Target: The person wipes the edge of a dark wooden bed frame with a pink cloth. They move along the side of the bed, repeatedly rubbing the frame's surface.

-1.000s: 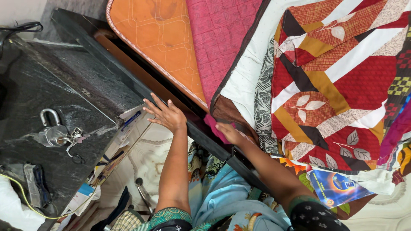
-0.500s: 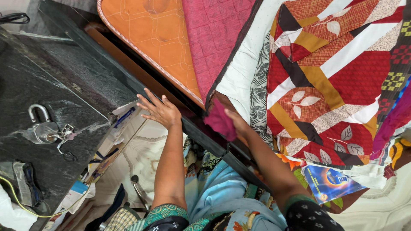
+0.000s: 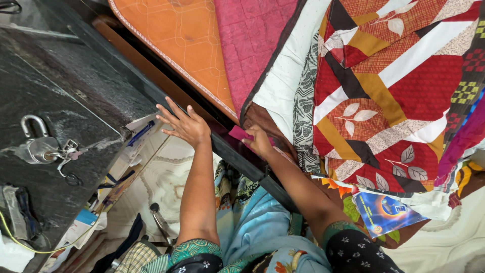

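Patchwork cloth, one quilt (image 3: 399,96) in red, mustard and white with leaf prints, covers the bed's right side and hangs over its near edge, so it hides what lies below. Left of it, two mattresses show at the bed's left edge: an orange one (image 3: 182,45) outermost and a pink quilted one (image 3: 252,45) beside it, stacked so that their edges overlap. One dark bed frame rail (image 3: 237,151) runs diagonally along that edge, and both hands work at it. One black stone table (image 3: 60,101) stands to the left, carrying a single padlock (image 3: 35,146) with a bunch of keys near its near edge. The left hand (image 3: 184,126) is released, fingers spread, palm braced flat on the rail, probably for support. The right hand (image 3: 258,142) is grasping a pink cloth fold (image 3: 237,133) at the mattress's near corner, pressing it down against the rail. One blue booklet (image 3: 386,212) lies under the quilt's near edge.
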